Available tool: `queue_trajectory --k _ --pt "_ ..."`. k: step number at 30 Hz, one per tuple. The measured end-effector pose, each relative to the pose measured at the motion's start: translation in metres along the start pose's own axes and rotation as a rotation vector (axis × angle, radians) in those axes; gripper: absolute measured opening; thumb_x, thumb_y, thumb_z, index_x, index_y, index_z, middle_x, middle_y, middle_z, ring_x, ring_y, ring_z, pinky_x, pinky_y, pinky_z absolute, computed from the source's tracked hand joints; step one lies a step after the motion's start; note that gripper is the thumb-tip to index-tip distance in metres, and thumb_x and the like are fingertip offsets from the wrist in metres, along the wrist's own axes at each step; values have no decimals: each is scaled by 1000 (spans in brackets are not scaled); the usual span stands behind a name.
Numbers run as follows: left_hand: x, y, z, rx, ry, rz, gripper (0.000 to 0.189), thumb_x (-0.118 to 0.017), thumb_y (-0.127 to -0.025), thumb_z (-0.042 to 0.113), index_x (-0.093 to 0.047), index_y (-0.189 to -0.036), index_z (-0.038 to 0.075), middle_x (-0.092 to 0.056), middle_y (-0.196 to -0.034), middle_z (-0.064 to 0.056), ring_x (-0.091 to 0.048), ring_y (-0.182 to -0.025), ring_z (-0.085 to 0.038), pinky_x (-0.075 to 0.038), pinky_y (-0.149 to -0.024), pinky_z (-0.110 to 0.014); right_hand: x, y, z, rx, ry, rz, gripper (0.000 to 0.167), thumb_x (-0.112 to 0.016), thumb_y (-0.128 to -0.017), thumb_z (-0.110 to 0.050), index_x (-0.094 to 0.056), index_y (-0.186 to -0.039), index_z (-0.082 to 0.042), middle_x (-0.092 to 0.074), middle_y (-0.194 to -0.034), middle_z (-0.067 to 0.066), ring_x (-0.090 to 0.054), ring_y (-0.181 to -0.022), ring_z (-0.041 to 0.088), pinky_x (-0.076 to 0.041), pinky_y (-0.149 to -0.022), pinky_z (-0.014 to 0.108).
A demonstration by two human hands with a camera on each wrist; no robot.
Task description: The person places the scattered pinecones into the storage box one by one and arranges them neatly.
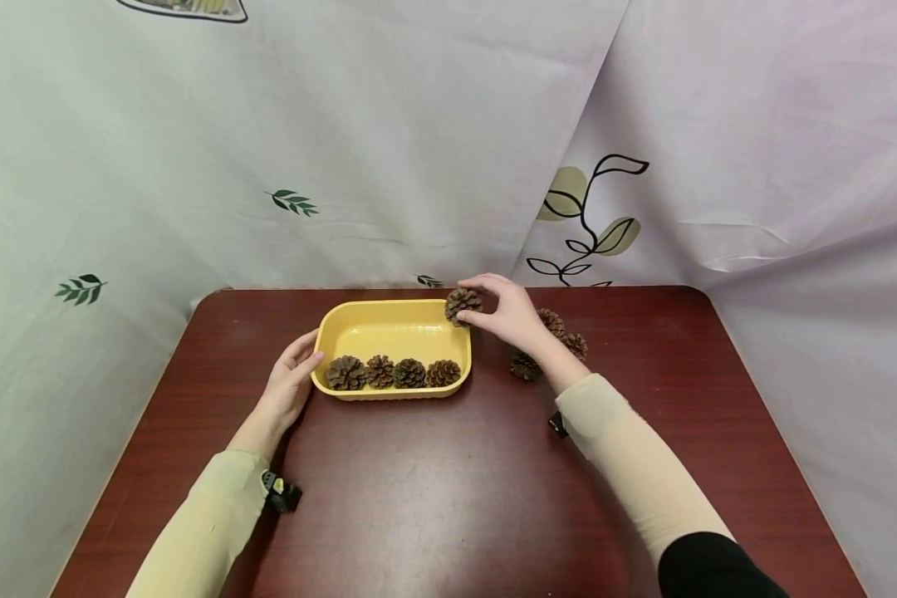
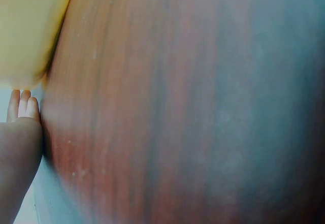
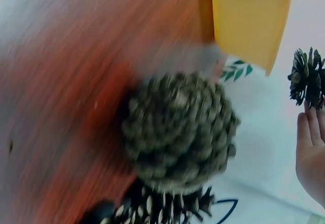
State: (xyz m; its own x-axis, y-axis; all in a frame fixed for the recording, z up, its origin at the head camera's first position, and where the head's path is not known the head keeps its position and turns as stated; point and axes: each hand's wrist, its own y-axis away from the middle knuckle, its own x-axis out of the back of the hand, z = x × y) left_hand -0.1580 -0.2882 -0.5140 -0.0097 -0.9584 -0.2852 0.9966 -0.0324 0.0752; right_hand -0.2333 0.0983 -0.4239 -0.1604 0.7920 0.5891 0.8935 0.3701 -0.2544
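A yellow rectangular tray (image 1: 366,309) with raised walls rests on the table. Along its near side lie several pine cones (image 1: 409,374) in a row. My left hand (image 1: 287,382) holds the tray's left end, its thumb over the rim; the left wrist view catches only some fingers beside the yellow wall. Between thumb and fingers, my right hand (image 1: 508,314) pinches a pine cone (image 1: 461,304) above the tray's far right corner. Beneath the right forearm, more pine cones (image 1: 574,345) sit grouped on the table, partly hidden; one looms large in the right wrist view.
The dark red-brown wooden table (image 1: 419,498) has rounded far corners. Behind it hangs a pale cloth (image 1: 389,149) with printed leaves, and similar cloth drapes along both sides. A small black device (image 1: 282,493) is strapped at the left wrist.
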Motion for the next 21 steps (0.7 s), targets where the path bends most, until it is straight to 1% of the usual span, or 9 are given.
queue_trajectory --k 5,9,17,21 --pt "0 0 0 1 -5 3 35 -54 -110 3 -63 -130 30 -72 -125 17 -68 -111 1 -55 -93 -14 -16 -3 -5 5 -20 -29 50 -88 -90 -20 -71 -135 -9 -71 -137 10 -64 -132 30 -47 -119 47" --pt "0 0 -1 7 -10 3 35 -55 -110 4 -62 -132 29 -71 -126 17 -67 -113 1 -54 -94 -14 -29 -6 -10 7 -33 -52 50 -88 -89 -20 -72 -135 -8 -71 -138 11 -63 -133 30 -47 -119 45" --pt "0 0 -1 11 -9 7 35 -55 -110 4 -62 -132 29 -71 -127 18 -67 -113 1 -55 -95 -14 -58 -13 -17 11 -47 -93 50 -89 -89 -19 -72 -134 -7 -71 -138 10 -65 -132 29 -50 -118 38" --pt "0 0 -1 9 -16 5 35 -55 -110 4 -62 -133 28 -70 -128 19 -67 -114 1 -55 -95 -14 -70 -17 -20 4 -44 -126 51 -88 -90 -20 -70 -136 -8 -70 -139 9 -64 -133 28 -49 -118 39"
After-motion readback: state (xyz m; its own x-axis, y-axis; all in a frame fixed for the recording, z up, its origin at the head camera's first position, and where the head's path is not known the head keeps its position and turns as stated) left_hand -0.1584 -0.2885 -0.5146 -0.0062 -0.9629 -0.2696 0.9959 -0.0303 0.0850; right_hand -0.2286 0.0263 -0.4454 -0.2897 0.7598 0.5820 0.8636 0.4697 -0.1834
